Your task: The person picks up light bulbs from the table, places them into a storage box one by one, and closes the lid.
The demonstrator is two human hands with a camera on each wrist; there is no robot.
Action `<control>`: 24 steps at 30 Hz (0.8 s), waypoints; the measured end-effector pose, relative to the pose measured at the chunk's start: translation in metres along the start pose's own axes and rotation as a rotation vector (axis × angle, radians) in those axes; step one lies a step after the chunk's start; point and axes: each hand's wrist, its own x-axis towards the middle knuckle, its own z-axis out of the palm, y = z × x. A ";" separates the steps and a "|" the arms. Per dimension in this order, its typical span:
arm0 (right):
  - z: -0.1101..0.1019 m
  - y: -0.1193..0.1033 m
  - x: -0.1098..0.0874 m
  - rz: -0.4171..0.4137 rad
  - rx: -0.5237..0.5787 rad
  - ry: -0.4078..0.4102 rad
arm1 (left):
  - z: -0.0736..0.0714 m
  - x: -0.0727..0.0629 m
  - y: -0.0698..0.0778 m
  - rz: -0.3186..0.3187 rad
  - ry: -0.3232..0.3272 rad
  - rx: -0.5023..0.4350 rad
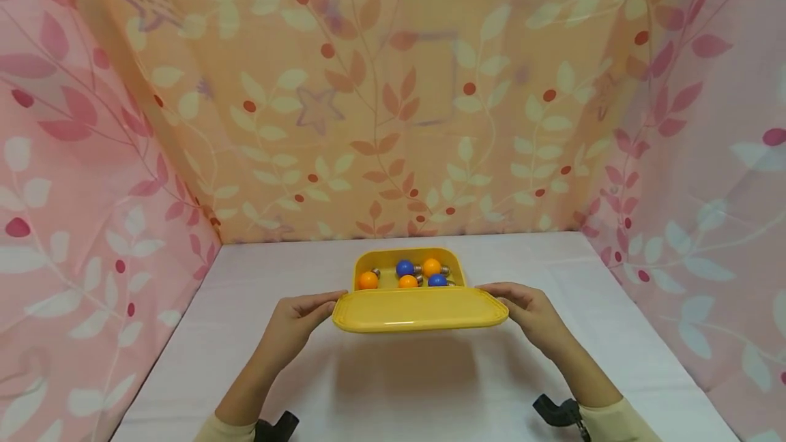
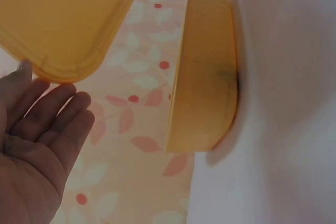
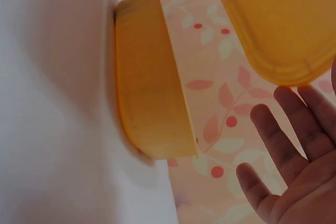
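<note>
Both hands hold a yellow lid [image 1: 420, 310] by its two ends, raised above the table and tilted. At its left end the left hand [image 1: 296, 325] pinches the edge between thumb and fingers; the right hand [image 1: 533, 316] pinches the right end. Behind the lid stands a yellow box [image 1: 409, 256], its top uncovered and its front hidden by the lid in the head view. Inside lie several small bulbs with metal screw bases, such as an orange bulb [image 1: 368, 280] and a blue bulb [image 1: 405, 267]. Both wrist views show the box's side, apart from the lid.
The box rests on a white-covered table [image 1: 270, 261]. A patterned orange cloth [image 1: 393, 121] rises at the table's back, with pink leaf-print cloth walls at the left [image 1: 92, 224] and right [image 1: 694, 210]. The lid's shadow falls on the table before it.
</note>
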 end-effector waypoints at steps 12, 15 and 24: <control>0.001 -0.012 0.023 -0.037 0.024 0.297 | 0.020 0.022 -0.006 0.034 0.200 -0.042; 0.000 -0.011 0.024 -0.023 0.037 0.327 | 0.027 0.023 -0.012 0.048 0.224 -0.080; 0.004 -0.003 0.028 -0.035 -0.035 0.297 | 0.033 0.024 -0.023 0.067 0.324 -0.133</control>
